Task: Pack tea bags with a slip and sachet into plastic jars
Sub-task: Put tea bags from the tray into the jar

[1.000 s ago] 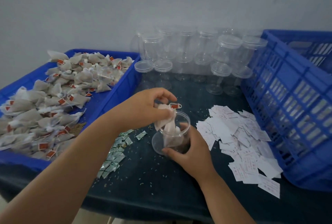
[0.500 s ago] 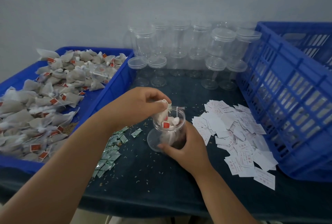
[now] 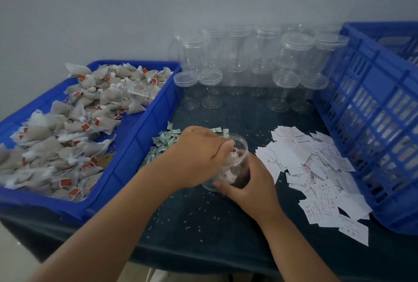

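A clear plastic jar (image 3: 241, 144) sits tilted on the dark table cloth, with tea bags (image 3: 228, 172) inside it. My right hand (image 3: 251, 187) grips the jar's lower side. Over the jar's mouth is my left hand (image 3: 199, 155), its fingers reaching inside and pinching a tea bag, fingertips partly hidden. A heap of tea bags with red tags (image 3: 67, 137) fills the blue tray (image 3: 140, 137) at left. Small green sachets (image 3: 165, 142) lie just left of the jar. White paper slips (image 3: 316, 168) are piled to its right.
Several empty lidded jars (image 3: 248, 60) stand in rows at the back by the wall. A tall blue slatted crate (image 3: 373, 123) borders the right side. Loose tea crumbs dot the dark cloth (image 3: 203, 225) near the front edge.
My left hand has lowered from above the jar, carrying the tea bag down through the mouth into the jar. My right hand keeps its hold on the jar.
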A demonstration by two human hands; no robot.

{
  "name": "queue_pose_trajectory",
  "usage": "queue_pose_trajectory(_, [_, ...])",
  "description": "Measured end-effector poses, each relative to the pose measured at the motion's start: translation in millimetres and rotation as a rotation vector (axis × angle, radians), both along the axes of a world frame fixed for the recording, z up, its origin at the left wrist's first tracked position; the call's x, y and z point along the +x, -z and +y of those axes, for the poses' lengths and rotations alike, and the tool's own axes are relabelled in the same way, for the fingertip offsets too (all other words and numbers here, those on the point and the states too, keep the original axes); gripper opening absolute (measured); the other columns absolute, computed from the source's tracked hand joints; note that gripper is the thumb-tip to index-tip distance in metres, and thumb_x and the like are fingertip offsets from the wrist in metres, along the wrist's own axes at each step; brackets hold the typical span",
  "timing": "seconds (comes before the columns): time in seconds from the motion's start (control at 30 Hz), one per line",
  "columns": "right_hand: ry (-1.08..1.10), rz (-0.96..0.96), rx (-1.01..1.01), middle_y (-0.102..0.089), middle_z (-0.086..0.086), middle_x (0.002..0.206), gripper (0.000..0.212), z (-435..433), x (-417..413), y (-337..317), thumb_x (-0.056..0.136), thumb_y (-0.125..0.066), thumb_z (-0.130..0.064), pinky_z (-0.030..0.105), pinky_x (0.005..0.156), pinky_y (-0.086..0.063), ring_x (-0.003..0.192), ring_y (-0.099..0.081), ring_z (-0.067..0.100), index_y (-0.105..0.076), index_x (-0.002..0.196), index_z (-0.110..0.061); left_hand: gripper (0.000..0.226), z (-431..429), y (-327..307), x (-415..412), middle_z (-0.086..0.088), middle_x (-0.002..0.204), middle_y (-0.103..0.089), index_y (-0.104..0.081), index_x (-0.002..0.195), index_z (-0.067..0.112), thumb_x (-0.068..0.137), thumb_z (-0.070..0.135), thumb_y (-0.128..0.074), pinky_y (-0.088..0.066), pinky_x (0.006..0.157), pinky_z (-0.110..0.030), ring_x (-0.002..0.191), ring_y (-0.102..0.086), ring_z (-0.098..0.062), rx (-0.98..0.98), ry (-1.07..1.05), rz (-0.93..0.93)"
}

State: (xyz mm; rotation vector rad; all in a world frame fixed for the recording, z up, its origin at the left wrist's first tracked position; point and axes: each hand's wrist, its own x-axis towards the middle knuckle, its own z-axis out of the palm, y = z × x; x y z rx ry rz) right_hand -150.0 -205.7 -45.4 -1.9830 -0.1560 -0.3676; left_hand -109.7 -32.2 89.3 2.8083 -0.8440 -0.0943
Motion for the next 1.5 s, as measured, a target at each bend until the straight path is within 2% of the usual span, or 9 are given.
queue_pose_trajectory(0.13, [-0.025, -0.007, -0.014, -0.071, -0.021, 0.112, 0.064, -1.3, -0.9, -0.1, 0.067, -0.09, -0.062, 0.015, 0.077, -0.051, 0.102, -0.069, 0.007, -0.062, 0.121, -0.041, 0.059, 2.9, 7.7, -6.8, 0.011, 0.121, -0.067, -0.069, 0.094, 0.034, 0.112, 0.05, -0.015, -0.002, 0.128, -0.041, 0.131, -0.039, -0.001, -0.009, 0.014, 0.205])
queue_pose_trajectory(0.3, [0.0, -0.009, -0.046, -0.067, -0.026, 0.106, 0.067, -2.1, -2.5, 1.2, 0.061, -0.087, -0.071, 0.01, 0.07, -0.046, 0.094, -0.065, 0.001, -0.062, 0.117, -0.044, 0.033, 40.6, -22.5, -11.0, 0.021, 0.111, -0.073, -0.073, 0.115, 0.037, 0.109, 0.049, -0.042, -0.05, 0.101, -0.03, 0.115, -0.059, 0.007, -0.399, -0.087, -0.072])
queue_pose_trajectory(0.4, [-0.015, -0.015, -0.072, -0.066, -0.03, 0.114, 0.069, -1.9, -2.3, 0.7, 0.06, -0.085, -0.075, 0.017, 0.074, -0.047, 0.103, -0.064, -0.005, -0.058, 0.12, -0.054, 0.016, 100.3, -42.4, 1.6, 0.031, 0.091, -0.07, -0.071, 0.106, 0.041, 0.104, 0.043, -0.056, -0.049, 0.075, -0.02, 0.086, -0.064, 0.009, -0.468, -0.306, -0.153])
queue_pose_trajectory(0.63, [-0.029, -0.006, -0.085, -0.063, -0.038, 0.116, 0.069, 1.0, -3.0, -0.5, 0.061, -0.093, -0.07, 0.022, 0.077, -0.049, 0.103, -0.061, -0.013, -0.052, 0.117, -0.065, 0.051, 249.2, -9.9, 35.0, -0.008, 0.133, -0.065, -0.059, 0.142, 0.019, 0.092, 0.019, -0.072, -0.054, 0.098, -0.039, 0.11, -0.067, -0.025, 0.437, -0.939, 0.366])
queue_pose_trajectory(0.73, [-0.023, 0.0, -0.097, -0.064, -0.038, 0.115, 0.069, 1.8, -2.8, 0.9, 0.059, -0.091, -0.069, 0.023, 0.077, -0.048, 0.103, -0.06, -0.014, -0.054, 0.117, -0.063, 0.07, 268.2, 19.0, 38.0, -0.009, 0.124, -0.066, -0.05, 0.146, 0.018, 0.084, 0.024, -0.083, -0.062, 0.085, -0.046, 0.093, -0.071, -0.024, 0.305, -1.022, 0.36])
queue_pose_trajectory(0.87, [-0.026, -0.014, -0.092, -0.065, -0.036, 0.119, 0.069, 2.8, -3.6, 1.8, 0.06, -0.088, -0.069, 0.022, 0.081, -0.048, 0.107, -0.061, -0.013, -0.055, 0.119, -0.063, 0.063, 280.4, 27.1, 48.4, -0.005, 0.129, -0.067, -0.062, 0.133, 0.025, 0.079, 0.049, -0.085, -0.055, 0.097, -0.045, 0.112, -0.064, -0.026, 0.285, -1.019, 0.196])
queue_pose_trajectory(1.13, [-0.03, 0.012, -0.084, -0.071, -0.026, 0.12, 0.071, 1.9, 0.4, 6.8, 0.066, -0.099, -0.052, 0.029, 0.086, -0.054, 0.109, -0.066, -0.005, -0.061, 0.126, -0.047, 0.102, 283.5, 31.8, 60.5, -0.01, 0.1, -0.068, -0.07, 0.106, 0.009, 0.065, 0.101, -0.049, -0.052, 0.088, -0.043, 0.096, -0.065, -0.027, 0.196, -1.071, 0.208])
queue_pose_trajectory(1.27, [-0.038, 0.013, -0.06, -0.07, -0.025, 0.121, 0.07, 3.2, -1.2, 4.6, 0.066, -0.094, -0.064, 0.03, 0.088, -0.055, 0.111, -0.066, -0.003, -0.06, 0.126, -0.05, 0.067, 267.4, 19.8, 54.4, -0.025, 0.136, -0.061, -0.062, 0.139, 0.015, 0.106, 0.066, -0.034, -0.046, 0.1, -0.052, 0.117, -0.061, -0.039, -0.093, -1.104, 0.104])
queue_pose_trajectory(1.5, [-0.016, 0.011, -0.074, -0.066, -0.032, 0.119, 0.07, 3.9, -1.1, -1.2, 0.059, -0.086, -0.074, 0.014, 0.081, -0.048, 0.108, -0.064, -0.007, -0.057, 0.12, -0.056, 0.031, 179.7, -47.2, 29.1, 0.002, 0.083, -0.068, -0.059, 0.09, 0.025, 0.091, 0.054, -0.07, -0.046, 0.057, -0.034, 0.068, -0.061, -0.01, -0.633, -0.814, -0.226])
